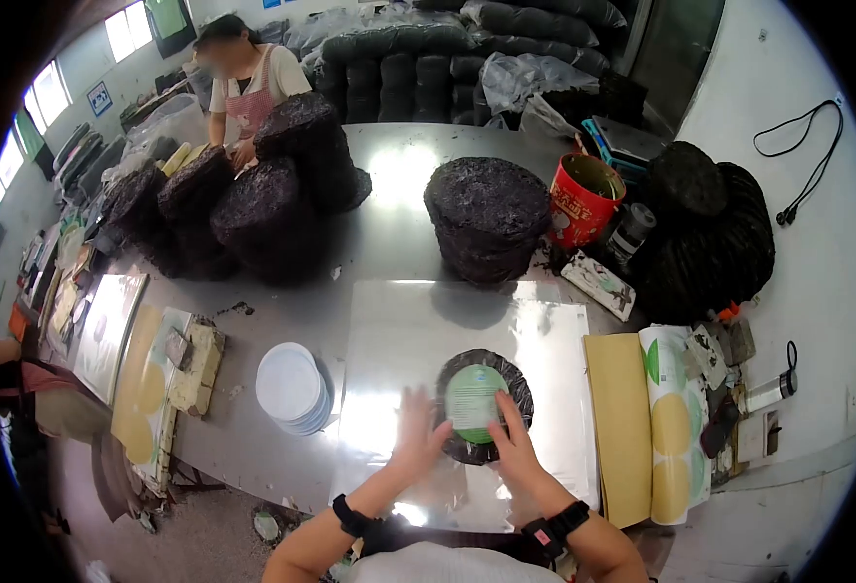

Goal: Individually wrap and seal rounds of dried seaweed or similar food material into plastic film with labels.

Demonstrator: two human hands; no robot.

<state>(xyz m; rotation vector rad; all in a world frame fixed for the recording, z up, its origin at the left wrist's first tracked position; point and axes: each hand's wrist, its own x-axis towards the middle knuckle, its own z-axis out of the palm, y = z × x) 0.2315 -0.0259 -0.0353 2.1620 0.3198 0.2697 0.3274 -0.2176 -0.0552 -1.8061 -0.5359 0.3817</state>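
A dark round disc, apparently dried seaweed [523,408], lies on a clear plastic sheet in front of me. On it sits a round green label [476,396] with small print. My left hand [416,428] is at the disc's left edge, fingers apart and slightly blurred. My right hand [513,437] lies at the lower right, its spread fingers touching the label and the disc's edge. Neither hand grips anything. The plastic sheet [389,330] reflects light strongly. To the left stands a stack of white round discs [290,384].
Tall stacks of dark discs [486,219] [262,209] stand on the metal table [379,248]. At right are a red bucket [583,199], a clear-sided jar [632,233] and printed film sheets [671,428]. More film sheets [146,389] lie left under a block [196,369]. Another person [253,83] works across the table.
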